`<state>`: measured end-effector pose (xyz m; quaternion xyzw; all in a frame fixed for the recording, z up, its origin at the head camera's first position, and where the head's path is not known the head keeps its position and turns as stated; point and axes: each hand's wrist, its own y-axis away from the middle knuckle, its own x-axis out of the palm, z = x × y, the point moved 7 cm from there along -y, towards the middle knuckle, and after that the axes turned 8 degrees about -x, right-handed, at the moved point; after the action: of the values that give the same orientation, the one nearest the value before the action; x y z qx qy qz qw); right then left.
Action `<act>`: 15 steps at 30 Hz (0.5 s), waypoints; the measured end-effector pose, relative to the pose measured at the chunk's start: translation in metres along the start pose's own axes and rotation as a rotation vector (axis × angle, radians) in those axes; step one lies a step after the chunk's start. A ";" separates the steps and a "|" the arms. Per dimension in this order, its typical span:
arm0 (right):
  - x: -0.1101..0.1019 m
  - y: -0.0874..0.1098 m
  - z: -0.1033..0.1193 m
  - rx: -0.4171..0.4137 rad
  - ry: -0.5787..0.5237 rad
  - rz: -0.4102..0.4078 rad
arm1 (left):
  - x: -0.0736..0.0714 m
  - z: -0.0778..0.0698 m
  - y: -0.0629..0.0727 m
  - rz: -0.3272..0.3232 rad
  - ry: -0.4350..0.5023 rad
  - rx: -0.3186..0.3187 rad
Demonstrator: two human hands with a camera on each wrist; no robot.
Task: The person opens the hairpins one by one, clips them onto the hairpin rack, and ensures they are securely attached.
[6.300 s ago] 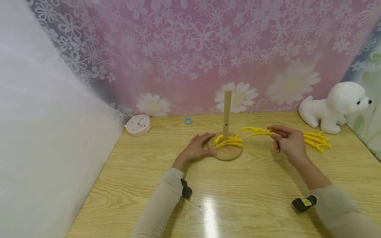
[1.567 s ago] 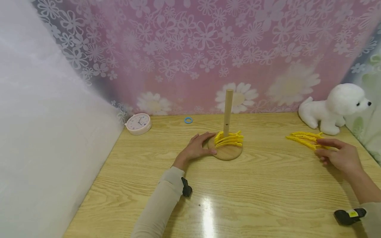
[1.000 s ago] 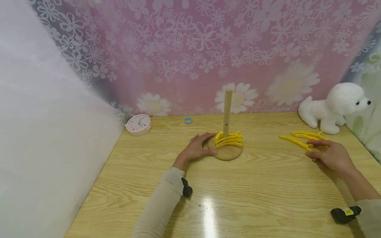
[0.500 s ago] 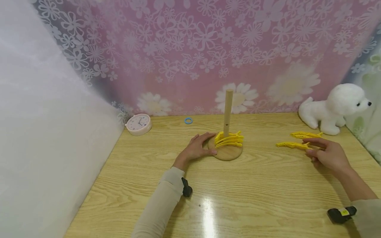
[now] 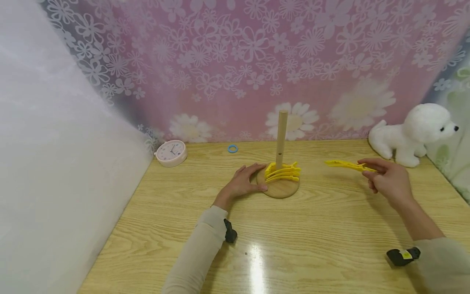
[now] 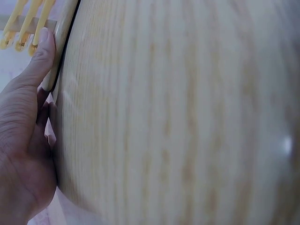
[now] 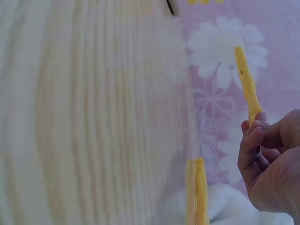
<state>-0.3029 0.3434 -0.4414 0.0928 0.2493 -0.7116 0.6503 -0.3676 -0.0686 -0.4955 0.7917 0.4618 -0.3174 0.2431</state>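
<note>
My left hand (image 5: 240, 182) holds the left rim of a round wooden base (image 5: 280, 192), thumb in front, fingers farther back. From the base rises an upright wooden post (image 5: 280, 136). Several yellow alligator hair clips (image 5: 283, 176) are stacked around the post's foot, their handle ends to the right. Right of the stand, my right hand (image 5: 390, 179) pinches one more yellow alligator hair clip (image 5: 341, 164) by its handle end, raised over the table, tip towards the post. In the right wrist view, another yellow clip (image 7: 201, 192) lies below this hand; the hand hides it in the head view.
A white plush dog (image 5: 411, 132) sits at the back right. Along the table's back edge are a pink clock (image 5: 171, 153) on the left and a blue ring (image 5: 232, 149). Behind the wood-grain table (image 5: 312, 237) hangs a pink flowered curtain (image 5: 227, 73).
The clip carried earlier has joined the stack on the post. My right hand has taken another clip from the pile at right and moved it left and up. My left hand stays put.
</note>
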 end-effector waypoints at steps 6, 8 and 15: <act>0.014 -0.006 0.017 -0.007 -0.057 -0.068 | -0.001 0.001 -0.002 0.001 -0.008 0.011; 0.019 -0.009 0.019 0.011 -0.083 -0.090 | -0.001 0.001 -0.003 0.001 -0.013 0.015; 0.047 -0.014 0.024 0.068 -0.171 -0.123 | 0.001 0.002 -0.002 0.004 -0.004 0.014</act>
<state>-0.3179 0.2906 -0.4392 0.0382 0.1737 -0.7635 0.6208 -0.3697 -0.0680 -0.4976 0.7937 0.4577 -0.3216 0.2389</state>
